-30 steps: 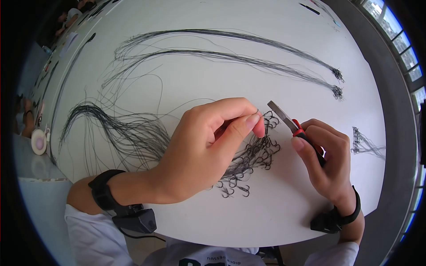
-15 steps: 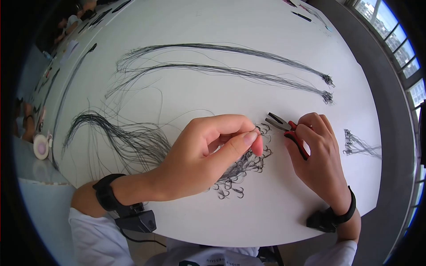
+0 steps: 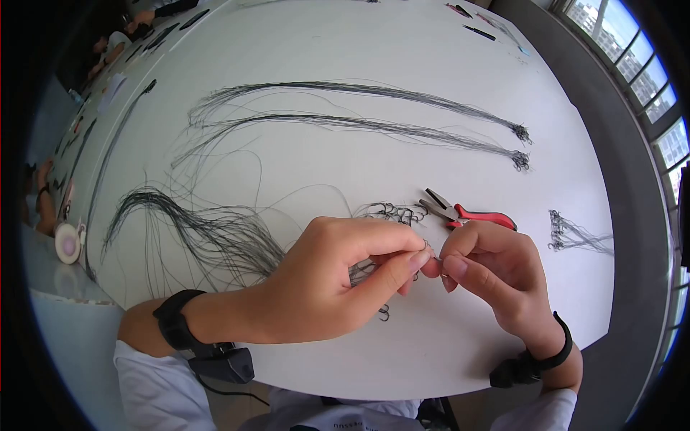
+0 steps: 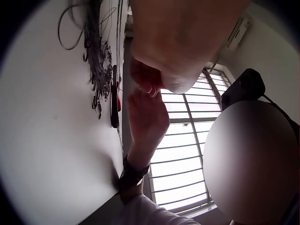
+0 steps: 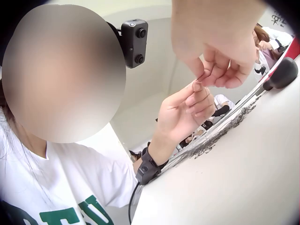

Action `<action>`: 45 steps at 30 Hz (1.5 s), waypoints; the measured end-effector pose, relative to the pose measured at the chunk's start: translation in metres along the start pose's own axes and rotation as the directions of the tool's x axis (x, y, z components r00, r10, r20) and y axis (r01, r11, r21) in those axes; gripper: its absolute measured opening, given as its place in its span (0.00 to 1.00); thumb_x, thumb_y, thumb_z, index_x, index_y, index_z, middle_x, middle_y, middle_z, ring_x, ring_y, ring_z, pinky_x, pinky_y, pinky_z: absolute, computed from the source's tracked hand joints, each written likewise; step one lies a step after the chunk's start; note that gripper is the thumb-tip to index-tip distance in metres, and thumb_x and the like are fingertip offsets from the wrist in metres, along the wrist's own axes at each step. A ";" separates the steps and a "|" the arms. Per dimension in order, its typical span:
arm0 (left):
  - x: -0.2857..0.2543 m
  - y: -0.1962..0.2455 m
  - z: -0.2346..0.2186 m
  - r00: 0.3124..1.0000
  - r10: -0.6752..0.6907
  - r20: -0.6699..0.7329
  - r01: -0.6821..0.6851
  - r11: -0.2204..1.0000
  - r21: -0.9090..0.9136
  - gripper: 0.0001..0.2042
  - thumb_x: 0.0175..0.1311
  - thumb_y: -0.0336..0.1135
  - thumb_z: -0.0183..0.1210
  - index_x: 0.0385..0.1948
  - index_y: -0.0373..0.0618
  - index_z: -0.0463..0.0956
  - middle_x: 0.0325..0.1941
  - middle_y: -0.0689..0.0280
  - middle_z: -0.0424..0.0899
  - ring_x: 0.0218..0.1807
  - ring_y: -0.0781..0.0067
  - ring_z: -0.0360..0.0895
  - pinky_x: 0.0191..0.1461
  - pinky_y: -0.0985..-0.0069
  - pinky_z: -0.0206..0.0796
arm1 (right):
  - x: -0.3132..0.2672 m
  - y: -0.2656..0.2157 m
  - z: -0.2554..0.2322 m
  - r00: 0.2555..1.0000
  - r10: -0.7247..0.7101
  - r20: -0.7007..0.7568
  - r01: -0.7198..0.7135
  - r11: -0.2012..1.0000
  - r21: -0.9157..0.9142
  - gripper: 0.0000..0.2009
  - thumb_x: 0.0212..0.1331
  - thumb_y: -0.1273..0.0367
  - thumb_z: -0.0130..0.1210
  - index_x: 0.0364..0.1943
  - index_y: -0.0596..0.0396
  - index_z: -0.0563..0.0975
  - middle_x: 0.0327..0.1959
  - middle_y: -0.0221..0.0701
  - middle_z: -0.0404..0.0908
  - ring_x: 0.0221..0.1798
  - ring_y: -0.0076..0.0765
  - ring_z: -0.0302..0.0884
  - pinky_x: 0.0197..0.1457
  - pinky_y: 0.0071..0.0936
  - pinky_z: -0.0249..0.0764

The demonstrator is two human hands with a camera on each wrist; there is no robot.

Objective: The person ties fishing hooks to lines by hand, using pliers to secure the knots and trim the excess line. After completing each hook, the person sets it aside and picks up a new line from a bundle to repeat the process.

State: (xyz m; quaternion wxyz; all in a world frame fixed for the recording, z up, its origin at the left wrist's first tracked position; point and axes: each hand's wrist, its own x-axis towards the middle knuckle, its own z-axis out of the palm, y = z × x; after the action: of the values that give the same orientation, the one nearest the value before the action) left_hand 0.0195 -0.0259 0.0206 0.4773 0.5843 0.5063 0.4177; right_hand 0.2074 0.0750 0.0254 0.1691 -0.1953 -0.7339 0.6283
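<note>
My left hand (image 3: 359, 280) pinches a small thin dark piece (image 5: 201, 78) between thumb and forefinger. From the other side, the fingertips of my right hand (image 3: 496, 273) pinch it too, tip to tip with the left. Mostly hidden by the fingertips, the piece's kind cannot be told. Under and behind the left hand lies a pile of fish hooks (image 3: 392, 212), each on dark line. Their long bundle of lines (image 3: 215, 230) fans out to the left on the white table. Pliers with red and black handles (image 3: 485, 215) lie just beyond the right hand, jaws apart.
Two long bundles of hooked lines (image 3: 345, 87) stretch across the table's far side. A small hook bunch (image 3: 568, 231) lies at the right. A black pen-like tool (image 3: 479, 33) lies far right, a round white-and-lilac object (image 3: 68, 243) at the left edge. Other people sit far left.
My right hand has put the pliers down on the table and moved left to the left fingertips, where it pinches the small piece. The left hand has come slightly lower, still pinching.
</note>
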 end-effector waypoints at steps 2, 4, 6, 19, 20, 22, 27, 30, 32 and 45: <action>0.005 -0.011 0.011 0.979 0.114 -0.169 -0.129 0.988 -0.081 0.10 0.68 0.29 0.47 0.37 0.31 0.75 0.33 0.61 0.81 0.37 0.78 0.77 0.42 0.81 0.68 | -0.001 0.000 -0.001 0.990 0.141 0.018 -0.139 0.939 0.316 0.06 0.61 0.73 0.50 0.29 0.61 0.74 0.26 0.29 0.75 0.30 0.22 0.69 0.35 0.20 0.66; 0.008 -0.005 0.008 0.909 0.226 -0.351 -0.291 0.946 -0.142 0.12 0.68 0.30 0.46 0.38 0.29 0.75 0.35 0.56 0.82 0.43 0.70 0.80 0.47 0.75 0.71 | 0.001 -0.005 -0.005 0.978 0.209 -0.014 -0.192 0.923 0.333 0.07 0.61 0.72 0.49 0.28 0.61 0.73 0.25 0.29 0.74 0.27 0.22 0.69 0.32 0.20 0.66; 0.013 0.001 -0.012 0.882 0.213 -0.420 -0.295 0.945 -0.142 0.13 0.68 0.32 0.45 0.39 0.29 0.75 0.36 0.55 0.82 0.43 0.69 0.80 0.48 0.74 0.71 | 0.007 -0.004 -0.012 0.951 0.240 -0.196 -0.191 0.952 0.241 0.09 0.61 0.71 0.49 0.25 0.60 0.72 0.22 0.28 0.72 0.21 0.21 0.68 0.23 0.19 0.65; 0.021 -0.018 -0.085 0.858 -0.058 -0.510 -0.216 0.860 -0.462 0.12 0.64 0.36 0.46 0.34 0.35 0.74 0.15 0.74 0.66 0.22 0.79 0.70 0.45 0.70 0.72 | 0.021 0.011 -0.086 0.834 -0.011 -0.552 0.012 1.000 -0.001 0.06 0.56 0.73 0.56 0.34 0.62 0.80 0.28 0.38 0.82 0.31 0.32 0.83 0.36 0.24 0.82; 0.020 -0.020 -0.087 0.820 -0.141 -0.554 -0.173 0.862 -0.476 0.11 0.63 0.37 0.47 0.33 0.36 0.73 0.13 0.77 0.56 0.18 0.82 0.59 0.39 0.73 0.69 | 0.021 0.013 -0.092 0.820 -0.014 -0.572 0.020 1.000 0.004 0.06 0.56 0.73 0.56 0.34 0.62 0.80 0.27 0.38 0.81 0.30 0.31 0.83 0.36 0.23 0.82; 0.018 -0.022 -0.099 0.837 -0.125 -0.532 -0.139 0.893 -0.428 0.12 0.63 0.37 0.47 0.33 0.36 0.73 0.12 0.78 0.56 0.17 0.83 0.57 0.35 0.76 0.65 | 0.023 0.014 -0.099 0.790 -0.041 -0.612 0.033 0.999 -0.025 0.07 0.56 0.72 0.57 0.34 0.63 0.80 0.26 0.37 0.81 0.28 0.29 0.82 0.36 0.22 0.81; 0.011 -0.017 -0.123 0.804 -0.060 -0.591 -0.044 0.986 -0.159 0.13 0.62 0.37 0.49 0.36 0.35 0.75 0.14 0.77 0.59 0.17 0.84 0.55 0.30 0.83 0.56 | 0.027 0.030 -0.116 0.754 -0.054 -0.655 -0.069 0.985 -0.160 0.08 0.56 0.72 0.57 0.34 0.65 0.80 0.25 0.35 0.80 0.27 0.26 0.80 0.34 0.20 0.80; 0.009 -0.029 -0.140 0.580 0.143 -0.802 0.168 0.942 0.289 0.15 0.62 0.37 0.49 0.45 0.41 0.77 0.22 0.73 0.68 0.25 0.82 0.63 0.35 0.84 0.58 | 0.032 0.042 -0.119 0.751 -0.021 -0.660 -0.179 0.956 -0.233 0.07 0.56 0.73 0.55 0.33 0.66 0.79 0.24 0.35 0.80 0.25 0.25 0.78 0.29 0.19 0.77; 0.010 -0.036 -0.146 0.512 0.209 -0.833 0.281 0.876 0.392 0.14 0.61 0.36 0.50 0.45 0.41 0.77 0.26 0.70 0.72 0.31 0.78 0.68 0.40 0.81 0.60 | 0.034 0.047 -0.123 0.757 -0.026 -0.653 -0.215 0.934 -0.287 0.07 0.55 0.73 0.55 0.33 0.66 0.79 0.23 0.35 0.80 0.24 0.25 0.78 0.28 0.18 0.76; 0.027 -0.028 -0.051 0.948 0.264 -0.175 -0.158 0.874 0.460 0.08 0.55 0.25 0.56 0.36 0.42 0.80 0.37 0.65 0.82 0.42 0.74 0.76 0.48 0.75 0.67 | 0.039 0.048 -0.107 0.665 -0.227 -0.712 -0.333 0.763 -0.554 0.03 0.55 0.74 0.55 0.30 0.58 0.78 0.25 0.30 0.79 0.22 0.22 0.74 0.21 0.18 0.69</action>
State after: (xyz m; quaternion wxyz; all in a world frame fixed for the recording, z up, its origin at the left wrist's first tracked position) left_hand -0.0315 0.0087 0.0034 0.2214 0.6760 0.5725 0.4077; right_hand 0.2299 0.1920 -0.0054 0.3558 -0.5025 -0.7608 0.2051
